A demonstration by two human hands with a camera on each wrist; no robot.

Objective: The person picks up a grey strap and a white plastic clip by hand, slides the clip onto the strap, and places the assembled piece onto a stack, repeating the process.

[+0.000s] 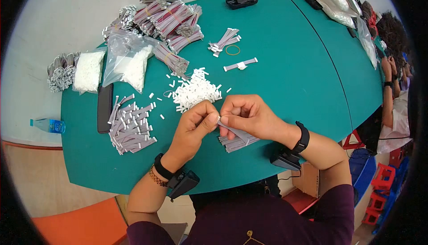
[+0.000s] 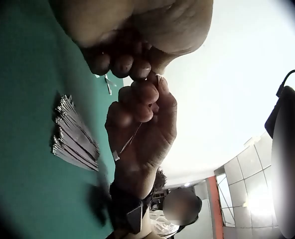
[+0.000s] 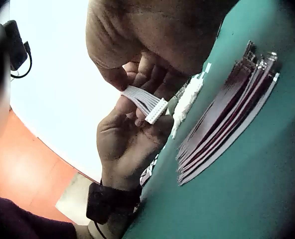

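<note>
Both hands meet over the table, fingertips close together. My right hand (image 1: 256,116) pinches a flat grey ribbon cable (image 1: 238,133) between thumb and fingers near one end. At that same end, the thumb and index finger of my left hand (image 1: 191,131) pinch a small white piece, mostly hidden by the fingertips. A white multi-pin connector (image 3: 156,110) shows at the cable's other end in the right wrist view. Below the right hand lies a neat stack of grey cables (image 1: 234,145). Just beyond the hands is a heap of small white connector pieces (image 1: 196,92).
Finished-looking cables lie in a loose pile (image 1: 132,126) at left, beside a dark flat case (image 1: 105,106). Bundled cables (image 1: 171,17) and plastic bags of white pieces (image 1: 89,72) stand behind. A bottle (image 1: 49,125) is at the left edge; another person's arm (image 1: 387,97) is at far right.
</note>
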